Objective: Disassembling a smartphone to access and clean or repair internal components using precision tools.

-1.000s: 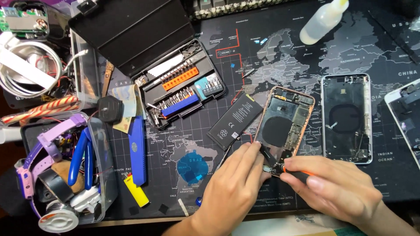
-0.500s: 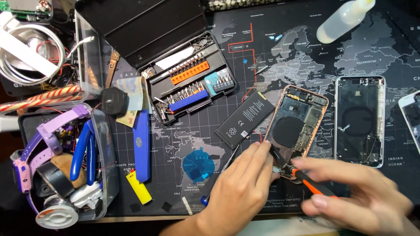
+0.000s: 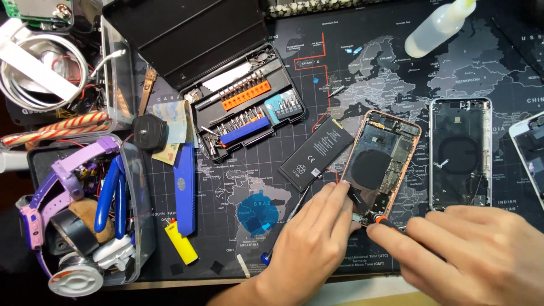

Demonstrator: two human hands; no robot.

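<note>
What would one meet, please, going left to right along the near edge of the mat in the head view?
Yellow plastic lighter → blue round map patch → left hand → right hand holding an orange-tipped screwdriver.

A black rectangular battery with a white printed label [image 3: 319,154] lies tilted on the counter, between the open black plastic bit case [image 3: 245,107] and the opened phone body with a copper-coloured frame [image 3: 381,164]; its white markings sit toward the lower left end, and a yellow tab shows at its upper right corner. The bit case, lid flung back, holds an orange strip, a blue strip and a light blue block of bits. A translucent white plastic squeeze bottle [image 3: 435,28] lies on its side at the top right, with no label visible. At the right edge a white-framed phone screen panel [image 3: 530,153] is partly cut off.
</note>
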